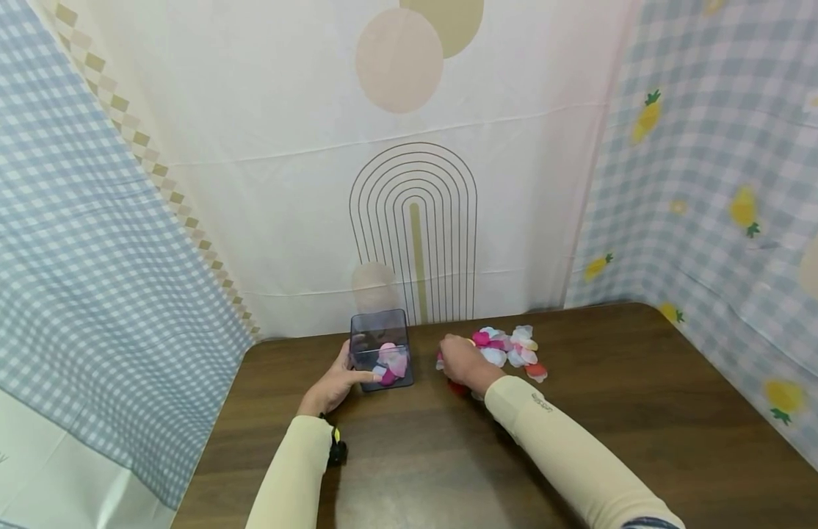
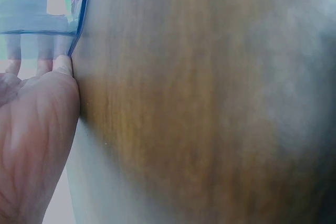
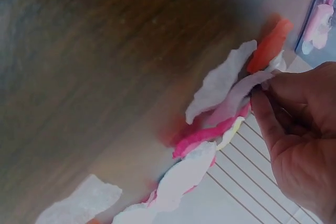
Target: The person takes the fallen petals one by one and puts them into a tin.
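On the left of the table [image 1: 409, 441], my left hand [image 1: 336, 383] grips a clear, dark-tinted plastic box [image 1: 377, 323], with the thumb across its near side. Pink, white and magenta petals [image 1: 392, 361] lie inside it. In the left wrist view, fingers [image 2: 63, 65] show at the box's edge. To the right, my right hand [image 1: 467, 364] is over loose artificial petals [image 1: 515, 345]. The right wrist view shows its thumb and finger pinching a pale pink petal [image 3: 236, 99]. Around that petal lie a white petal [image 3: 223, 82], a magenta petal [image 3: 202, 137] and an orange-red petal [image 3: 270, 45].
A white printed cloth [image 1: 303, 242] hangs along the table's back edge. Blue checked cloths hang at the left [image 1: 118, 220] and right [image 1: 700, 242]. One red petal [image 1: 536, 372] lies at the right end of the pile.
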`<state>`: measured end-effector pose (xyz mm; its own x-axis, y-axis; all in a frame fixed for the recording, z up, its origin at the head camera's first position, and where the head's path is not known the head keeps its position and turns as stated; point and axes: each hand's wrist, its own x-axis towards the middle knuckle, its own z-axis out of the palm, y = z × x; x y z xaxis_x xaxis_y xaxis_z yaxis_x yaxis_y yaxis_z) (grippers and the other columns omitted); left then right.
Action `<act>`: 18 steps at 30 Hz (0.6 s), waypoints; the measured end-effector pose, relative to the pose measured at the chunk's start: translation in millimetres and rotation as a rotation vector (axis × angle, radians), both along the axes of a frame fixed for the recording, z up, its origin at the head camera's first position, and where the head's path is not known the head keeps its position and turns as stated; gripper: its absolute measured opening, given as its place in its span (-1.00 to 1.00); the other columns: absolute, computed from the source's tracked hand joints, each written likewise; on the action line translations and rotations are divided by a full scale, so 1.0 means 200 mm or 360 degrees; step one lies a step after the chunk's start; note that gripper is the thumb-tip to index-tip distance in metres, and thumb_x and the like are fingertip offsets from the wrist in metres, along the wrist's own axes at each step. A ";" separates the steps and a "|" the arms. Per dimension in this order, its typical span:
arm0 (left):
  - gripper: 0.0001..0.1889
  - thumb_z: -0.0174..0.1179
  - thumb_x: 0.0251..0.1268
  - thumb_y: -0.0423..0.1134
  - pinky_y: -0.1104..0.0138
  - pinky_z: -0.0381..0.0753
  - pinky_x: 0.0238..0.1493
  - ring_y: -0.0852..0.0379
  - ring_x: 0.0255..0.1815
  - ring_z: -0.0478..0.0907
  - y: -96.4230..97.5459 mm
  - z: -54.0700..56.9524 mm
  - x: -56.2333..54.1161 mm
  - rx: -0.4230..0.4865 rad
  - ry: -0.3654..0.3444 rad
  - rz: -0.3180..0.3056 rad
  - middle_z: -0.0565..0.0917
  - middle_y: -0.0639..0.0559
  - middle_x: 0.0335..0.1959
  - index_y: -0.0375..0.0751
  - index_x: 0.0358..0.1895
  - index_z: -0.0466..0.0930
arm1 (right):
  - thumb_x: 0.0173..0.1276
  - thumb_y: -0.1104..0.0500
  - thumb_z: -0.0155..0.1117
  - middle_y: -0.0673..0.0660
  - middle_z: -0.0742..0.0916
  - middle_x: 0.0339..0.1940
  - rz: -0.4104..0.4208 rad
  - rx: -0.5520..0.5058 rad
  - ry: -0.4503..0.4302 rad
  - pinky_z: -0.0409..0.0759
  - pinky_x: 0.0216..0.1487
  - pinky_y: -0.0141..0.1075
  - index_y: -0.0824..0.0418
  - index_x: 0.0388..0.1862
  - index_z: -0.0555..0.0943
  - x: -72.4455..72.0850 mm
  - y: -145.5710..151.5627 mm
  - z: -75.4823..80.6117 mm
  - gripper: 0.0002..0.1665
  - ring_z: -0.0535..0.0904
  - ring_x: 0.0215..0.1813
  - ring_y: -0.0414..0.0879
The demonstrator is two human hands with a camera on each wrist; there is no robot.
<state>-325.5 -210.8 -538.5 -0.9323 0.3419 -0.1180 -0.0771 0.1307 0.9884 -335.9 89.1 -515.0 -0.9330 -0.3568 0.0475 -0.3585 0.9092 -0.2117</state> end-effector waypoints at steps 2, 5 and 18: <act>0.18 0.51 0.22 -0.37 -0.21 -0.21 0.78 -0.15 0.83 -0.20 0.00 0.00 0.00 0.0011 0.0008 -0.0003 -0.03 -0.07 0.79 0.05 0.74 -0.18 | 0.30 0.34 0.43 0.18 0.70 -0.25 0.0021 0.0026 0.0000 0.76 0.00 -0.08 0.28 -0.32 0.66 0.00 0.00 0.00 -0.93 0.67 -0.19 0.02; 0.18 0.51 0.22 -0.38 -0.21 -0.20 0.78 -0.15 0.82 -0.18 0.00 0.00 0.01 0.0010 0.0010 -0.0003 0.00 -0.06 0.79 0.05 0.73 -0.18 | 0.31 0.33 0.42 0.19 0.70 -0.23 0.0033 0.0038 -0.0030 0.76 0.01 -0.07 0.29 -0.31 0.66 -0.01 0.01 0.01 -0.93 0.66 -0.17 0.02; 0.20 0.51 0.22 -0.37 -0.21 -0.20 0.78 -0.14 0.83 -0.22 0.01 0.00 0.00 -0.0009 0.0009 -0.0002 -0.05 -0.05 0.80 0.07 0.74 -0.20 | 0.37 0.35 0.38 0.25 0.73 -0.22 0.0148 0.0069 0.0020 0.77 0.06 -0.05 0.31 -0.37 0.72 0.00 0.00 0.02 -0.91 0.70 -0.14 0.09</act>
<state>-325.3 -209.2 -538.3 -0.9325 0.3427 -0.1143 -0.0711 0.1363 0.9881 -336.0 88.2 -511.6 -0.8952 -0.4436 0.0415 -0.4440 0.8802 -0.1680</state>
